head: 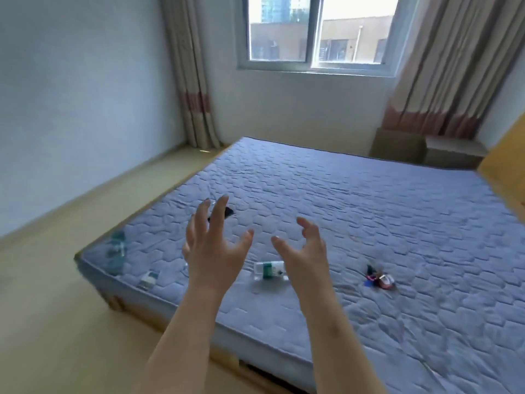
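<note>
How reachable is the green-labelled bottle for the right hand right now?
Probably yes: the right hand hovers open near the green-labelled bottle, which lies on the mattress with nothing covering it.

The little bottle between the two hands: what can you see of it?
The small bottle is clear, plastic by the look, with a green and white label round its middle. It lies on its side on the blue quilted mattress. The right hand covers one end; whether it touches cannot be told.
</note>
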Available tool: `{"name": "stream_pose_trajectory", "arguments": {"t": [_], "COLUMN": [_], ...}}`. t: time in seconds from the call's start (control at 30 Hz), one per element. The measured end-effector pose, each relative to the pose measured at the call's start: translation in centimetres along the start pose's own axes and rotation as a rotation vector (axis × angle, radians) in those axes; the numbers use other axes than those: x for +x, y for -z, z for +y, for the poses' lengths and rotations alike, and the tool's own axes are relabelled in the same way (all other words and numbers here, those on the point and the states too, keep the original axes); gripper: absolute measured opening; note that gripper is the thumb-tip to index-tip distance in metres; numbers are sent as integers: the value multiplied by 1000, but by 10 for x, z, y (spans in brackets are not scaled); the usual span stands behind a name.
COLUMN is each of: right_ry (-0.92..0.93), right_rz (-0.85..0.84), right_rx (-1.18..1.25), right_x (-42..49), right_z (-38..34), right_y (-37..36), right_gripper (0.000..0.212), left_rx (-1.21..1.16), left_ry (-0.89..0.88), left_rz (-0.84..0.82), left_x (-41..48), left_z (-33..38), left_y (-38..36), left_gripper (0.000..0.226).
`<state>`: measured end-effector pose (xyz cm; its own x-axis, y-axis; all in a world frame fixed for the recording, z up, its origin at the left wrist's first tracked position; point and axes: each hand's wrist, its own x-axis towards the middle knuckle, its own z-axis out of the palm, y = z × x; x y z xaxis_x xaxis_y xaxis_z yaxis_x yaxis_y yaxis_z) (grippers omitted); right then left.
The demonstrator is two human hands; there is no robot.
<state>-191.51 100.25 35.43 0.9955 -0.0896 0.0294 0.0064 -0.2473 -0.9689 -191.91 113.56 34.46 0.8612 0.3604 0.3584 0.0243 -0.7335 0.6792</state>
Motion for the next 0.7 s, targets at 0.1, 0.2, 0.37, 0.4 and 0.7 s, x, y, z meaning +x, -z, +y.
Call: {"name": "stream_pose_trajectory", "arguments": {"t": [0.1,0.2,0.37,0.4,0.7], "right_ry": [40,56,90,96,122], "right_rz": [-133,-242,-421,-445,-629], "right_rx": [12,13,29,44,129], "right_x": [4,11,32,38,120], "right_z": [-26,-45,-69,-73,-135], "right_y": [-77,-146,-262,-286,-508], "right_gripper": [57,57,56,56,49], "left_rx": [21,16,78,79,-132], "left_ry": [101,274,391,410,563], "left_rz": [161,279,412,435,574], "left_x": [30,53,93,103,234], "left_z": [-53,-101,-182,-199,-338], "left_y": [51,97,160,171,247], "left_gripper": [68,67,66,65,64]}}
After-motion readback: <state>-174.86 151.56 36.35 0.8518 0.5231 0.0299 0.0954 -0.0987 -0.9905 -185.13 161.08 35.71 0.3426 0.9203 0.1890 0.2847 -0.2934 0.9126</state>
